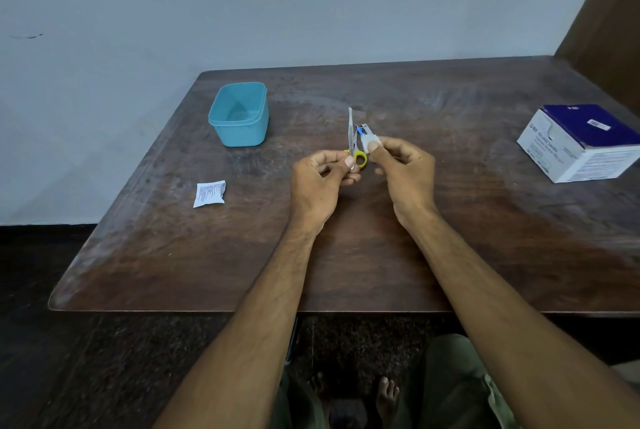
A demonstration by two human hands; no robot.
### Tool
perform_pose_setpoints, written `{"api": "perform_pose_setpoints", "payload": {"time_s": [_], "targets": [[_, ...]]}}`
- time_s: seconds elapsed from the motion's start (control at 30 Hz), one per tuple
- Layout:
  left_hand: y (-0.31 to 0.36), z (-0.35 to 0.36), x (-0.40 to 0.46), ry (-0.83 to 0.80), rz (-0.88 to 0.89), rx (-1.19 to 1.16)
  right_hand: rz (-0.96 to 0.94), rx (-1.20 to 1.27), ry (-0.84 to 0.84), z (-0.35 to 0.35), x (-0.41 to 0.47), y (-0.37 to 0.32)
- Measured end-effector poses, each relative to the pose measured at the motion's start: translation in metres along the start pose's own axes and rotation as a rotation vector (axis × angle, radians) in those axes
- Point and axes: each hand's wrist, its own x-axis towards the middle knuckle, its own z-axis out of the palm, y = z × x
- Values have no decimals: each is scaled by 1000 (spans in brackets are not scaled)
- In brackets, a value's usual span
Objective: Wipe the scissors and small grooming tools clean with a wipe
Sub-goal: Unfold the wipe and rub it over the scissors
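Observation:
My left hand [325, 172] pinches the lower end of slim silver tweezers [350, 129], which point away from me over the middle of the table. Right behind the tweezers' base show the yellow handle loops of the scissors [361, 159]; their blades are hidden. My right hand [403, 169] pinches a small white wipe [369, 143] between thumb and fingers, just right of the tweezers. A small nail clipper with a blue part [363, 130] sits directly beyond the wipe; I cannot tell whether it touches the wipe.
A teal plastic tub [239, 115], open and empty, stands at the back left of the brown wooden table [485, 238]. A torn white wipe sachet [209, 193] lies left of my hands. A blue-and-white box of alcohol swabs [581, 143] sits at the right edge.

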Motion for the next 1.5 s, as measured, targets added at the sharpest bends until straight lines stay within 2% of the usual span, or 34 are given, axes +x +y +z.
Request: {"api": "perform_pose_setpoints", "payload": {"time_s": [0.13,0.27,0.43,0.63,0.87,1.0,1.17,1.5], "targets": [[0,-1,0,-24,-14,-17,-10,-29,34,3,2,1],[1,-2,0,-36,-7,-20,-34,-76,-62,7,-2,2],[2,-2,-1,-22,-28,-42,33,10,-182,5,-4,-1],[4,-3,-2,-53,-30,-49,109,106,-172,3,-4,-1],[1,-2,-3,-77,8,5,82,115,-158,3,-3,-2],[-2,0,-1,-25,66,65,57,111,-101,4,-2,-2],[2,-3,7,106,35,-53,76,99,-116,1,0,-1],[14,-4,29,-37,73,5,45,13,-219,1,-3,0]]}}
